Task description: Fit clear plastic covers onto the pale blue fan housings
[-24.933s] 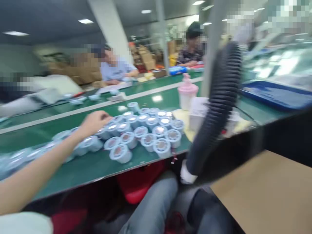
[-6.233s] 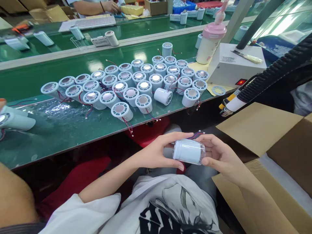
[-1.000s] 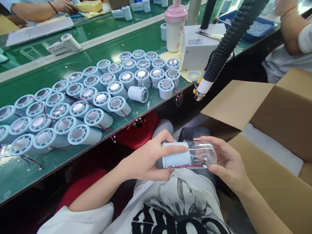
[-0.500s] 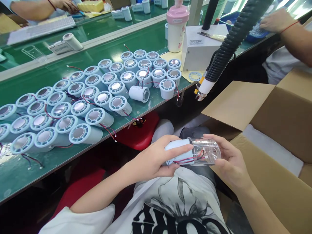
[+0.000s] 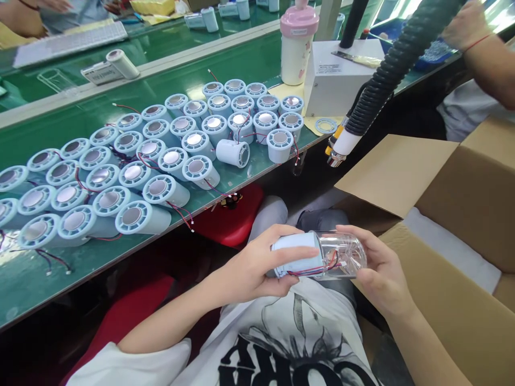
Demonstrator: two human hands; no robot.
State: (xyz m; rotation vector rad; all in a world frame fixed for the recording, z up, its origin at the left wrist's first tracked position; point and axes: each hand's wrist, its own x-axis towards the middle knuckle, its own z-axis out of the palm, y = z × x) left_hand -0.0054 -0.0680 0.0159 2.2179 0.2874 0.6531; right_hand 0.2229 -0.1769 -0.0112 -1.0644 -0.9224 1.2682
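The left hand [image 5: 257, 265] and right hand [image 5: 378, 271] held one unit over the lap, below the front edge of the green surface [image 5: 120, 262], in free space between that edge and the open cardboard box [image 5: 462, 214] at the right. The left grip was wrapped around the pale blue cylinder [image 5: 298, 257]; the right grip cupped the clear cap [image 5: 341, 256], with red wires visible inside. Its long axis lay roughly level, cap end pointing right. Many blue cylinders [image 5: 132, 171] crowded the surface up to its edge, and a black ribbed hose [image 5: 386, 75] hung above the box flap.
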